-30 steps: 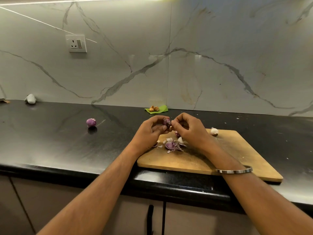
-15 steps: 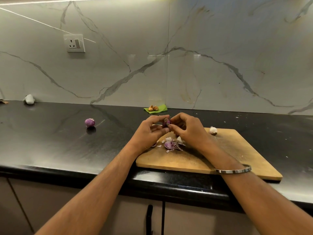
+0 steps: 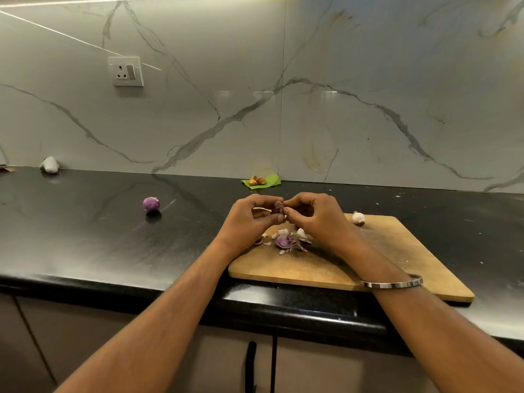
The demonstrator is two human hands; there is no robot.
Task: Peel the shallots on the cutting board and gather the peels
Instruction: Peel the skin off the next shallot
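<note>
Above the far left part of the cutting board (image 3: 397, 259), the left hand (image 3: 249, 219) and right hand (image 3: 314, 214) meet, each grip pinching one small purple shallot (image 3: 278, 207) between curled fingertips. The peels (image 3: 286, 241) lie heaped on the board under the hands. Another purple shallot (image 3: 151, 204) sits on the black tabletop (image 3: 85, 236), well left of the board.

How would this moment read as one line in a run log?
step: peeling | left hand: holds shallot | right hand: pinches its skin | peels: on cutting board | peeled shallot: on counter
</note>
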